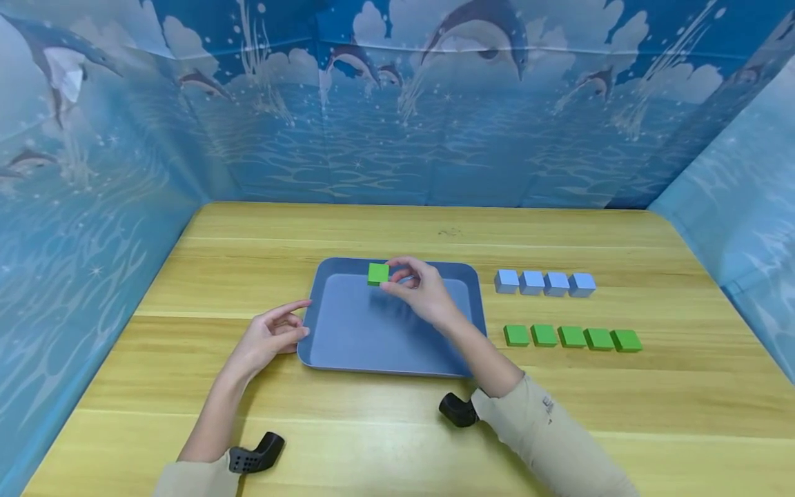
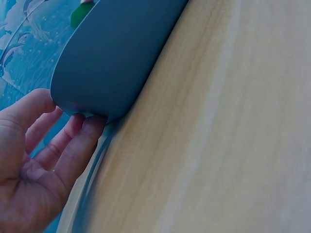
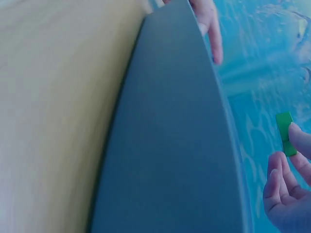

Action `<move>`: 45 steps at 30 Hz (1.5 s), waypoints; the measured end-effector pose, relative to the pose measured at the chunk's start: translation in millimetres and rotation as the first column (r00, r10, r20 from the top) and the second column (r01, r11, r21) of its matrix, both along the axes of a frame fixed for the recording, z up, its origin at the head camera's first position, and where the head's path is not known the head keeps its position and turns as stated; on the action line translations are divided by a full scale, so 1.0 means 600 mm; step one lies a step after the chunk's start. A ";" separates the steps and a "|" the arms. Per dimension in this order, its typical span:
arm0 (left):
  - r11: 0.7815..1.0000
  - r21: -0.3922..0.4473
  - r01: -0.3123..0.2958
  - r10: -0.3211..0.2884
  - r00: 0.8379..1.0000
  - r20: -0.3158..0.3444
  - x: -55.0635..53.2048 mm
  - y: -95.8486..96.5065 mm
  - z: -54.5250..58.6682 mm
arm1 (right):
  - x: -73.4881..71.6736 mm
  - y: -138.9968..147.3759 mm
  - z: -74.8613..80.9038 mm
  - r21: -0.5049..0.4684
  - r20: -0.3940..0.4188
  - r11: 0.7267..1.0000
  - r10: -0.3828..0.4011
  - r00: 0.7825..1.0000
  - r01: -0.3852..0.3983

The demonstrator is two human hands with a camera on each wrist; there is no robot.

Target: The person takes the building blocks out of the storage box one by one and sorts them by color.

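Note:
My right hand (image 1: 422,290) pinches a green block (image 1: 378,274) between thumb and fingers over the far part of the blue-grey tray (image 1: 385,371). In the right wrist view, the green block (image 3: 285,131) shows its narrow side between the fingertips of the right hand (image 3: 291,194). At the tray's left edge, my left hand (image 1: 267,338) touches the rim with thumb and index finger fairly straight. The left wrist view has the fingertips of the left hand (image 2: 43,165) against the end of the tray (image 2: 102,68).
Right of the tray, a row of several light blue cubes (image 1: 531,283) stands farther back. Nearer lies a row of several flat green blocks (image 1: 571,337). The wooden table (image 1: 373,435) is bordered by a blue sea-print curtain (image 1: 373,152) behind and on both sides.

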State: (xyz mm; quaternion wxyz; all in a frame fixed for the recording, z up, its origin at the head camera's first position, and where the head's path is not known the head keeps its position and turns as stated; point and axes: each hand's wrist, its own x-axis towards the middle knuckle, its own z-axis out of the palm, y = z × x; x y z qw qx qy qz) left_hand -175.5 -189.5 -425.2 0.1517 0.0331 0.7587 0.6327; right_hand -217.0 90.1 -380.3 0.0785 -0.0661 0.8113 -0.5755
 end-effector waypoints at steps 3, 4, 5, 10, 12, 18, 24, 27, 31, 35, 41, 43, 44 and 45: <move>1.000 0.002 0.001 -0.001 1.000 -0.005 -0.001 0.000 -0.001 | 0.004 0.028 0.006 0.021 -0.017 1.000 0.015 1.000 -0.014; 1.000 0.004 0.001 -0.001 1.000 -0.007 -0.001 0.000 -0.001 | 0.006 0.037 0.007 0.029 -0.028 0.999 0.020 0.999 -0.019; 1.000 0.006 0.000 0.000 1.000 -0.007 -0.001 0.000 -0.002 | 0.007 0.048 0.007 0.035 -0.039 0.999 0.027 0.999 -0.025; 1.000 0.014 0.001 0.000 1.000 -0.010 -0.001 -0.001 -0.004 | 0.019 0.097 0.008 0.041 -0.085 0.999 0.031 0.996 -0.028; 1.000 0.015 0.002 -0.001 1.000 -0.014 -0.001 -0.001 -0.005 | 0.026 0.117 0.006 0.037 -0.090 0.999 0.025 0.996 -0.021; 1.000 0.014 0.005 -0.005 1.000 -0.017 -0.003 -0.001 -0.007 | 0.046 0.175 -0.008 0.068 -0.132 0.998 0.014 0.991 -0.005; 1.000 0.011 0.001 -0.001 1.000 -0.022 -0.004 -0.002 -0.009 | 0.062 0.229 -0.009 0.082 -0.192 0.997 0.000 0.981 0.016; 1.000 0.007 0.001 -0.001 1.000 -0.022 -0.003 -0.002 -0.008 | 0.070 0.259 -0.008 0.117 -0.200 0.992 -0.021 0.980 0.046; 1.000 0.022 0.008 -0.007 1.000 -0.023 -0.003 -0.002 -0.008 | 0.083 0.302 -0.007 0.146 -0.229 0.986 -0.044 0.972 0.079; 0.999 0.042 0.012 -0.011 1.000 -0.022 -0.003 -0.002 -0.009 | 0.094 0.346 -0.010 0.144 -0.261 0.986 -0.047 0.964 0.087; 0.999 0.041 0.007 -0.006 1.000 -0.021 -0.002 -0.002 -0.009 | 0.109 0.407 -0.020 0.140 -0.311 0.987 -0.032 0.950 0.080; 0.999 0.037 0.008 -0.007 1.000 -0.024 -0.003 -0.002 -0.010 | 0.113 0.431 -0.027 0.152 -0.325 0.984 -0.037 0.945 0.091; 0.999 0.035 0.009 -0.008 1.000 -0.027 -0.003 -0.002 -0.010 | 0.115 0.444 -0.032 0.161 -0.327 0.982 -0.041 0.944 0.099; 0.999 0.035 0.010 -0.009 1.000 -0.029 -0.003 -0.002 -0.010 | 0.116 0.459 -0.039 0.178 -0.330 0.978 -0.043 0.943 0.107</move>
